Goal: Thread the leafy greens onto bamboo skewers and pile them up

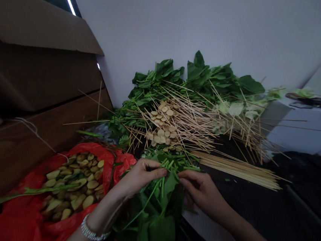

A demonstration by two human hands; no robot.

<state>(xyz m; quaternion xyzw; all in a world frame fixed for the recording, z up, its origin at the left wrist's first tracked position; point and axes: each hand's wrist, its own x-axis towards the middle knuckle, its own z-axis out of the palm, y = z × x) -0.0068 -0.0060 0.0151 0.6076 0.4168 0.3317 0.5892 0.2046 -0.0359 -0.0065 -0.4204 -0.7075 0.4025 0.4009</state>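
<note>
My left hand (139, 177) and my right hand (201, 190) pinch the thin green stems at the top of a bunch of spinach (158, 222), which hangs down toward me. A beaded bracelet (91, 229) circles my left wrist. Left of that hand, a red plastic bag (21, 213) holds pale sliced roots (76, 186). Ahead of my hands lie loose bamboo skewers (188, 127) with a heap of small round tan slices (162, 124). A bundle of skewers (237, 171) lies to the right of them, and a mound of spinach leaves (195, 78) rests against the wall.
A white wall (186, 24) rises behind the greens. A cardboard box flap (39, 18) and a brown wooden panel (18, 148) stand at the left. A dark work surface (243, 204) lies under my right forearm, with dark cloth (300, 168) at the far right.
</note>
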